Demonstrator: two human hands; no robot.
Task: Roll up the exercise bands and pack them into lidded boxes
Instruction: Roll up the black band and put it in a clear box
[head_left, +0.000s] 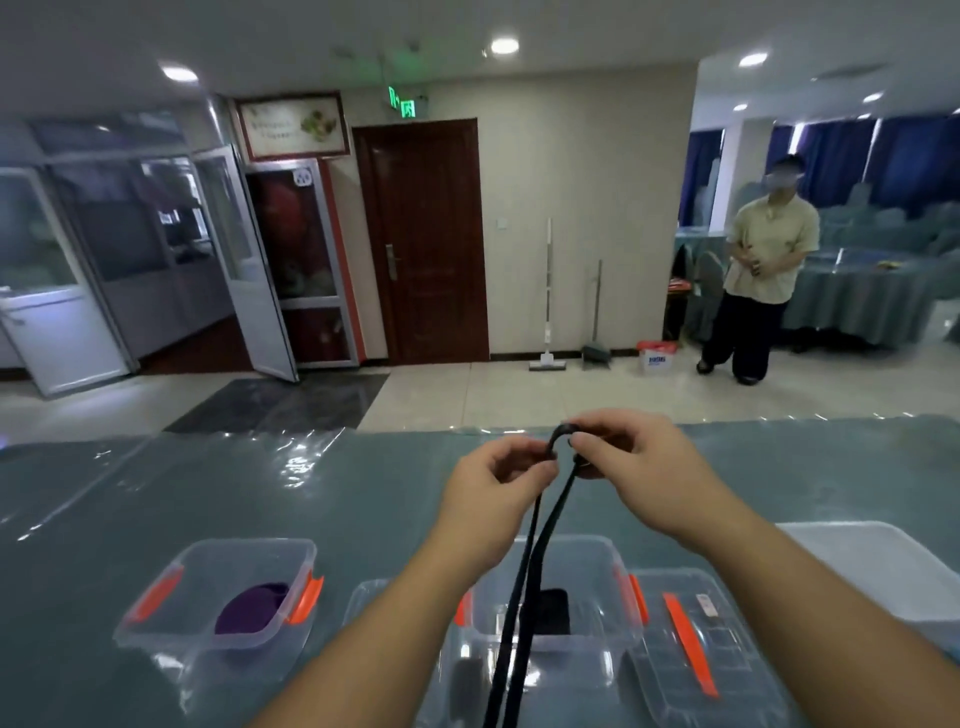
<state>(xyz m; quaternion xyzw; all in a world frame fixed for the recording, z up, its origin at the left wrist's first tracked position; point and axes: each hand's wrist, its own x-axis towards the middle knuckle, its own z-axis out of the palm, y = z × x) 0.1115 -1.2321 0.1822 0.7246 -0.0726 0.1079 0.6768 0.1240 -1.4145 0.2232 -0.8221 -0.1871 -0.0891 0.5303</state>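
A long black exercise band (524, 587) hangs in two strands from my raised hands down past the bottom edge. My left hand (493, 478) and my right hand (628, 462) both pinch its looped top end above the table. Below them stands an open clear box (597, 566) with orange latches, and something black lies inside it. Another clear box (223, 571) at the left holds a rolled purple band (252, 608). A clear lid (701, 654) with an orange latch lies to the right of the middle box.
The table (208, 493) has a grey-green cloth under shiny plastic film. A white tray (883, 566) sits at the right edge. A person (763, 270) stands beyond the table at the right, near a mop, a dustpan and a small box by the wall.
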